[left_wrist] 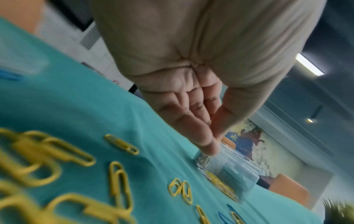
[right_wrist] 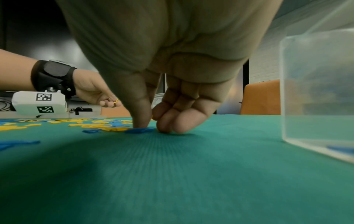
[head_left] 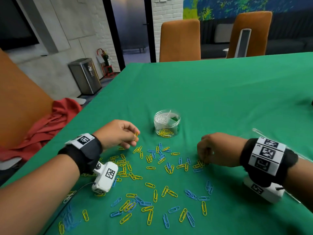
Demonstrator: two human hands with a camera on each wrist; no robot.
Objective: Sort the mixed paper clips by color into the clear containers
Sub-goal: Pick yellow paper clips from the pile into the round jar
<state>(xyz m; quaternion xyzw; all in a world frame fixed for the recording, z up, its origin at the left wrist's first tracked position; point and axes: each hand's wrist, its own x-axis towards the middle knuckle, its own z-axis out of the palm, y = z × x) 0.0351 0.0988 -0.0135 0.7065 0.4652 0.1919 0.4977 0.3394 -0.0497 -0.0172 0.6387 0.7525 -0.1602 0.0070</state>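
Note:
Several yellow and blue paper clips point(head_left: 149, 185) lie scattered on the green tablecloth point(head_left: 220, 99). My left hand point(head_left: 133, 137) hovers above them and pinches one yellow clip point(head_left: 136, 135) between thumb and fingertips, short of the round clear jar point(head_left: 166, 123). The jar's compartments hold white, green and yellow clips. My right hand point(head_left: 203, 161) has curled fingers, with their tips down among yellow clips point(head_left: 199, 164). In the right wrist view its thumb point(right_wrist: 140, 119) presses the cloth beside a blue clip point(right_wrist: 139, 130). Whether it holds a clip is hidden.
A clear square container point(right_wrist: 316, 91) stands close to my right hand's right side, a blue clip point(right_wrist: 341, 149) on its floor. The table's left edge point(head_left: 94, 112) runs diagonally past a chair with red cloth point(head_left: 55, 119). Orange chairs point(head_left: 179, 41) stand at the far side.

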